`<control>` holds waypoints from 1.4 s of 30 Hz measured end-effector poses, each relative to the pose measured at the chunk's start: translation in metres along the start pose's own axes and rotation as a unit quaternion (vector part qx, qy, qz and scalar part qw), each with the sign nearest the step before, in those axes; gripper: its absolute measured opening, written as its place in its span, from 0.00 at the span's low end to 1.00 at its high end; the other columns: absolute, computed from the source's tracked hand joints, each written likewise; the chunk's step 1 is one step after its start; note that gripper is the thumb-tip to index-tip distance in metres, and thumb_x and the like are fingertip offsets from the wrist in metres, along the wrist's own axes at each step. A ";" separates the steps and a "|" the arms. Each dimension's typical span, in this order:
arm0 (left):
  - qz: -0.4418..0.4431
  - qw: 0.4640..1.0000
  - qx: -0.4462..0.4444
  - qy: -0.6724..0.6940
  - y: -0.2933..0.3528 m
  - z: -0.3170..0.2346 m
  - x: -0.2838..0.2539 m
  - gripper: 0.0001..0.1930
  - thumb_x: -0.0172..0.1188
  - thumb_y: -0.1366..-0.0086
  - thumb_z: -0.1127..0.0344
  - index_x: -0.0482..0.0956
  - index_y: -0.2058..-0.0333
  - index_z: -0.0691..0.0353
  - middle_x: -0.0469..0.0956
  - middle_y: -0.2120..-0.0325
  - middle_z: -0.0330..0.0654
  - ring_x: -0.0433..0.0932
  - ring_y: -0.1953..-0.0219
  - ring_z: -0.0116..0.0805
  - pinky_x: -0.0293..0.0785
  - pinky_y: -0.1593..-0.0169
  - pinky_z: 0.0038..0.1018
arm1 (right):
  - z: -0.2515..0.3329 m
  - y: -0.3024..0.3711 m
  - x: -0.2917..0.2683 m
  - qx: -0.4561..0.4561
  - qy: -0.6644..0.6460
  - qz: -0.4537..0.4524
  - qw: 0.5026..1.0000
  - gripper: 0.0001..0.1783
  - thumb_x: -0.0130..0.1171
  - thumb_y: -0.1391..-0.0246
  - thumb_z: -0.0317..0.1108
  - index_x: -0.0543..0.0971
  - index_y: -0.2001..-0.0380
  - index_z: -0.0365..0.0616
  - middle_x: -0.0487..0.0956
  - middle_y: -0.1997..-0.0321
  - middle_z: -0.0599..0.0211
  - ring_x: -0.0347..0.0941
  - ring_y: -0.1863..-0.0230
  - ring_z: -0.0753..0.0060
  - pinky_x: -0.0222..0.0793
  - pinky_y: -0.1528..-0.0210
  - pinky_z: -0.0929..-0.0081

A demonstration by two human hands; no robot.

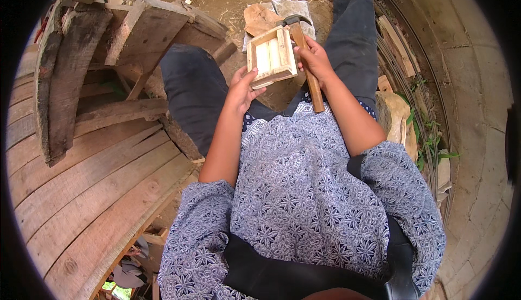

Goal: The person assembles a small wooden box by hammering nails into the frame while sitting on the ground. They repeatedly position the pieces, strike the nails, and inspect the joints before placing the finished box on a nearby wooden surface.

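Observation:
A small, shallow wooden box [269,56] of pale wood is tilted up in front of me, its open side facing me. At its lower left corner, my left hand [242,87] grips the frame, thumb over the edge and fingers beneath. My right hand [315,61] is closed round the wooden handle of a hammer [313,87], close beside the box's right side. The hammer's dark metal head lies at the top, just beyond the box, and its handle end points down toward my lap. Whether my right fingers also touch the box is hard to make out.
Wooden planks [103,202] form a large surface at the left, below a rough timber frame [146,31]. On the dirt ground ahead lies a pale slab [296,11] with a brown piece on it. A concrete wall [477,110] curves along the right, with thin rods beside it.

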State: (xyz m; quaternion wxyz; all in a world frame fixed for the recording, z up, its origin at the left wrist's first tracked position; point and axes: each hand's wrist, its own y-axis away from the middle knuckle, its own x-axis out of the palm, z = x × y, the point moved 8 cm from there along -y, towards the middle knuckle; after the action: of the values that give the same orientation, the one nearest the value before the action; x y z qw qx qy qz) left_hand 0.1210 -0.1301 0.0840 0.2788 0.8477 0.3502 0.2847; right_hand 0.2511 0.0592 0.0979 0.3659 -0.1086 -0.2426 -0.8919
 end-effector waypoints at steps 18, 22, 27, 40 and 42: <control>-0.033 0.938 0.334 -0.082 0.083 -0.091 0.033 0.35 0.62 0.37 0.79 0.55 0.34 0.68 0.68 0.38 0.56 0.73 0.40 0.38 0.75 0.42 0.31 | 0.006 0.011 0.002 0.021 0.029 -0.065 0.997 0.22 0.60 0.37 0.43 0.71 0.49 0.39 0.83 0.59 0.64 0.69 0.80 0.85 0.70 0.77 0.84; -0.020 0.927 0.371 -0.043 0.126 -0.121 0.041 0.36 0.62 0.37 0.80 0.55 0.34 0.71 0.69 0.39 0.57 0.72 0.40 0.38 0.74 0.41 0.32 | 0.075 0.051 0.030 -0.066 0.040 0.020 0.997 0.28 0.62 0.39 0.45 0.67 0.44 0.39 0.83 0.54 0.62 0.67 0.80 0.88 0.68 0.78 0.86; 0.030 0.891 0.452 0.001 0.164 -0.172 0.062 0.37 0.66 0.41 0.80 0.58 0.35 0.71 0.68 0.39 0.55 0.70 0.38 0.40 0.70 0.38 0.34 | 0.147 0.080 0.074 -0.115 0.039 0.075 0.990 0.40 0.71 0.49 0.32 0.64 0.35 0.37 0.79 0.58 0.70 0.71 0.77 0.85 0.69 0.77 0.84; 0.045 0.753 0.651 -0.077 0.272 -0.238 0.104 0.37 0.68 0.42 0.77 0.58 0.37 0.71 0.67 0.40 0.56 0.74 0.43 0.42 0.77 0.44 0.31 | 0.248 0.133 0.110 -0.270 0.018 0.101 0.957 0.41 0.69 0.48 0.34 0.63 0.35 0.35 0.77 0.58 0.68 0.72 0.75 0.85 0.70 0.77 0.85; 0.038 0.749 0.656 -0.087 0.280 -0.234 0.106 0.36 0.68 0.42 0.77 0.59 0.37 0.71 0.67 0.40 0.56 0.73 0.42 0.42 0.75 0.43 0.32 | 0.248 0.137 0.109 -0.275 0.014 0.107 0.955 0.40 0.69 0.47 0.34 0.63 0.35 0.34 0.77 0.59 0.69 0.72 0.75 0.85 0.69 0.77 0.86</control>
State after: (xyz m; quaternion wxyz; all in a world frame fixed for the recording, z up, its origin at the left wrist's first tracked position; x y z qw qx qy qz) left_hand 0.1466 -0.1545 0.4628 -0.3275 0.8557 0.3926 -0.0796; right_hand 0.2747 0.0365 0.3996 0.4186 -0.2178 0.0299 -0.8812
